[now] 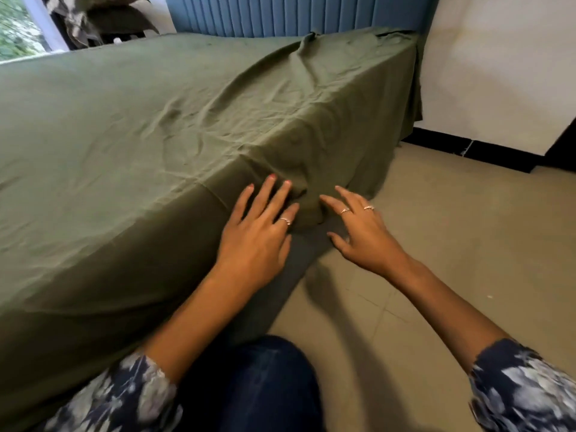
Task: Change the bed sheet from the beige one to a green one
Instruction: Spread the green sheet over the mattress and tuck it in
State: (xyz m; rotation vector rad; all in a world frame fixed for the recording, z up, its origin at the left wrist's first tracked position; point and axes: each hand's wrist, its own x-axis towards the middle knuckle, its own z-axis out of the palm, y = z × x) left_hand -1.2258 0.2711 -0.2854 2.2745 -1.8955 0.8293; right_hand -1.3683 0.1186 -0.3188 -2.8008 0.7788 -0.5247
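Hands flat on green sheet (pixel 131 126), left hand (pixel 258 232), right hand (pixel 358 232), at bed corner

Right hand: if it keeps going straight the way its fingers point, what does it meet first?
Most likely the green sheet bunched at the bed's near corner. The right hand is open, fingers aimed up and left at that fold, with the fingertips at or almost touching it; depth is unclear from this one view.

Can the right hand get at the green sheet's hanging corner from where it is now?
Probably yes. The right hand is open with fingers spread beside the draped corner of the green sheet, fingertips at the cloth. Nothing lies between; the left hand rests on the sheet to the side.
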